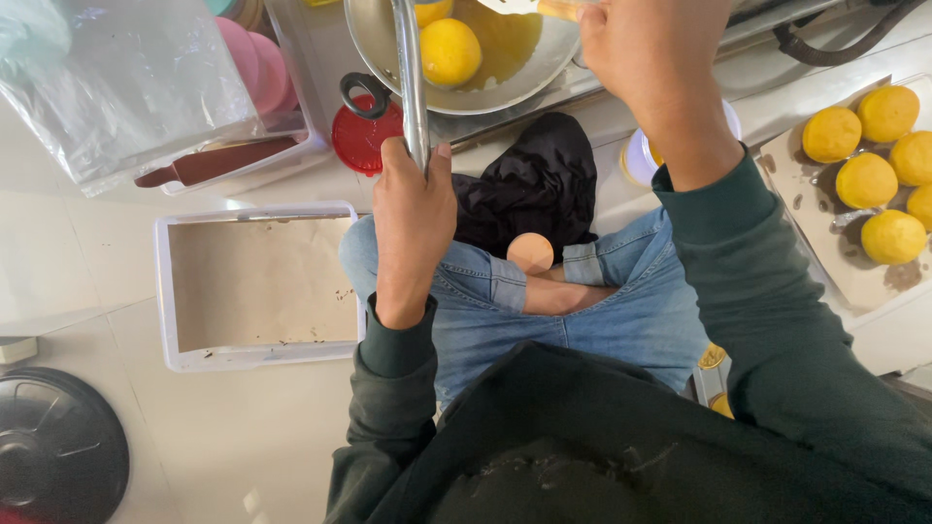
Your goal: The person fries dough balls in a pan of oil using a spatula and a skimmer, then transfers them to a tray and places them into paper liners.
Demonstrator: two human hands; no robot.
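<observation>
My left hand (413, 209) grips the long metal handle (410, 68) of a steel pan (524, 73) that holds oil and a yellow dough ball (449, 50). My right hand (649, 53) is closed around a utensil handle (544, 8) at the top edge, over the pan's right side; the tool's end is cut off by the frame. Both arms wear dark green sleeves. I sit cross-legged in blue jeans just below the pan.
A tray (825, 209) at right carries several yellow dough balls (866, 180). At left lies a white tray lined with brown paper (257, 281). A red lid (361, 136), a black cloth (534, 184), a plastic bag (126, 78) and a black round lid (53, 446) lie around.
</observation>
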